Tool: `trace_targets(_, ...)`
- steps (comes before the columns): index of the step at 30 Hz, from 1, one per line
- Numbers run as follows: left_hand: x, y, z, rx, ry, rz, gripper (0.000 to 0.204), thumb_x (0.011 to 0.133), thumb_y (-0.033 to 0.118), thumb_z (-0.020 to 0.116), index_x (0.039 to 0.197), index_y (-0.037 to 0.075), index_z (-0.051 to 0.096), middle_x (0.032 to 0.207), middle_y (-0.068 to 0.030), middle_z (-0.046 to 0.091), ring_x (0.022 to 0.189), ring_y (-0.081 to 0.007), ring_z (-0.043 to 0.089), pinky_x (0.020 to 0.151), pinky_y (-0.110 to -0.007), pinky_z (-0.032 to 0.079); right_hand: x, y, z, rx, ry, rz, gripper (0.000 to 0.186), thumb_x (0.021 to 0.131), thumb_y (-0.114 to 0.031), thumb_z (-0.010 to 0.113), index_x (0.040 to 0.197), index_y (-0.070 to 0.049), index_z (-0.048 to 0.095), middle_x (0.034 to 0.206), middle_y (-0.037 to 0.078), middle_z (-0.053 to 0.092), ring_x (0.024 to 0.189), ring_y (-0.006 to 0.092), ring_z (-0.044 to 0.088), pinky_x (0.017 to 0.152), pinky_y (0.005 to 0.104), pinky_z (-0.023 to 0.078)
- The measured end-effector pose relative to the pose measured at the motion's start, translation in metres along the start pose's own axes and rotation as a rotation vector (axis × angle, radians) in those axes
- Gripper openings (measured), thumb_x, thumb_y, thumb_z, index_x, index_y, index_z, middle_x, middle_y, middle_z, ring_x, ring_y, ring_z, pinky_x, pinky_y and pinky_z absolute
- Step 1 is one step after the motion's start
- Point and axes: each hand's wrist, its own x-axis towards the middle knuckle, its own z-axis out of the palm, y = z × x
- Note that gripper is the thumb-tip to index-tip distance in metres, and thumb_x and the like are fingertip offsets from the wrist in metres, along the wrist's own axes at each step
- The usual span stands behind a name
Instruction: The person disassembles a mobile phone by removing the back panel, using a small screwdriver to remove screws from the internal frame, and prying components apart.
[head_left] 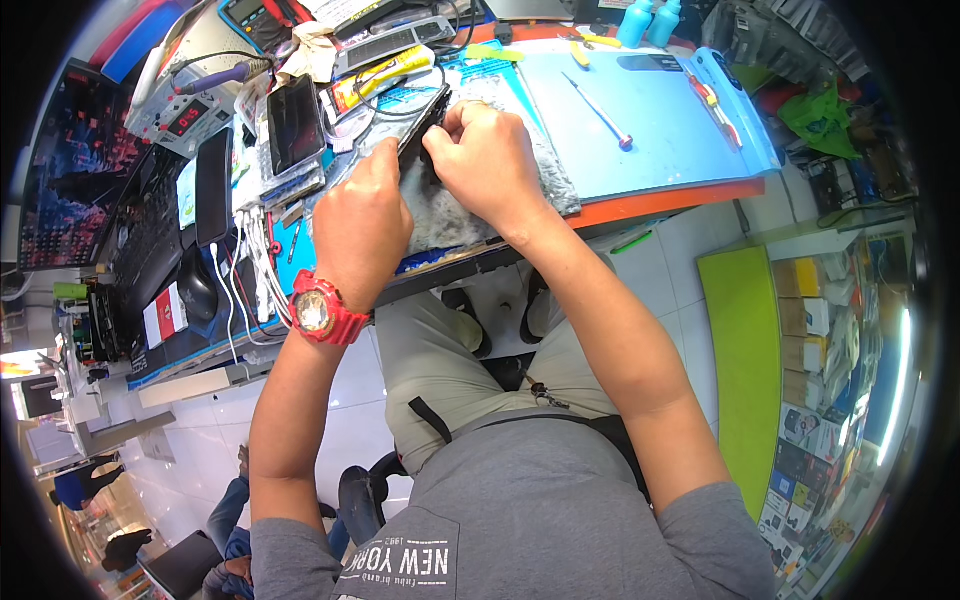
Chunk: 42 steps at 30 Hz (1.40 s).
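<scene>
A thin dark slab with a pale edge, which looks like a phone, [426, 118] is tilted up between my hands above a grey, worn mat [455, 213]. My left hand [362, 215], with a red watch [326, 308] on its wrist, grips the near left end of the slab with closed fingers. My right hand [487, 160] is curled at the slab's right side, thumb and fingertips drawn together against it. Whether a small tool sits in the right fingers is hidden. Close to the left hand lies a black phone [296, 124] on a stack of flat things.
On a blue mat [640, 150] at right lie a screwdriver [600, 112] and tweezers [712, 105]. Two blue bottles [649, 22] stand behind. White cables [258, 262], a mouse [198, 296], a keyboard [145, 235] and a soldering station [185, 118] crowd the left.
</scene>
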Motion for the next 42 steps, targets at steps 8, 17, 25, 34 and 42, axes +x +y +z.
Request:
trace_targets(8,0.002,0.0,-0.005,0.033,0.009,-0.019,0.036,0.096,0.004,0.066,0.131,0.002,0.066,0.102,-0.024,0.077,0.08,-0.0414,0.075,0.068,-0.049,0.061,0.006,-0.009,-0.007,-0.051,-0.029,0.128,0.025,0.084,-0.022,0.075,0.085,0.003,0.078,0.08,0.023,0.076,0.074,0.0349,0.076,0.072,0.0415,0.06)
trace_targets(17,0.003,-0.004,-0.016,-0.12,0.004,-0.128,0.03,0.098,0.007,0.066,0.127,0.0,0.067,0.094,-0.0247,0.077,0.078,-0.0424,0.075,0.067,-0.05,0.059,0.008,-0.007,-0.025,0.0,-0.03,0.172,0.024,0.085,-0.022,0.071,0.077,0.001,0.075,0.076,0.023,0.073,0.073,0.0388,0.074,0.073,0.045,0.059)
trace_targets(25,-0.006,-0.033,-0.03,-0.746,-0.078,-0.382,0.031,0.103,0.006,0.067,0.131,-0.006,0.065,0.103,-0.0101,0.077,0.087,-0.0135,0.07,0.078,-0.03,0.056,0.025,0.016,-0.051,0.164,-0.037,0.156,0.022,0.095,-0.018,0.072,0.089,0.003,0.073,0.077,0.012,0.071,0.071,0.0177,0.064,0.069,0.0345,0.053)
trace_targets(34,-0.022,-0.068,-0.051,-1.249,-0.345,-0.589,0.033,0.102,0.005,0.066,0.132,-0.009,0.064,0.116,-0.0094,0.075,0.096,-0.01,0.071,0.088,-0.028,0.058,0.043,0.043,-0.128,-0.348,-0.027,-0.216,0.023,0.102,-0.02,0.066,0.107,0.001,0.074,0.102,0.018,0.077,0.088,0.0342,0.075,0.08,0.0447,0.058)
trace_targets(42,-0.037,-0.082,-0.039,-1.223,-0.401,-0.579,0.032,0.104,0.01,0.068,0.13,-0.009,0.066,0.116,-0.0093,0.076,0.097,-0.0091,0.07,0.089,-0.027,0.057,0.028,0.059,-0.136,-1.067,-0.18,-0.55,0.01,0.09,-0.009,0.07,0.091,-0.003,0.078,0.095,0.013,0.07,0.095,0.031,0.071,0.071,0.0404,0.061)
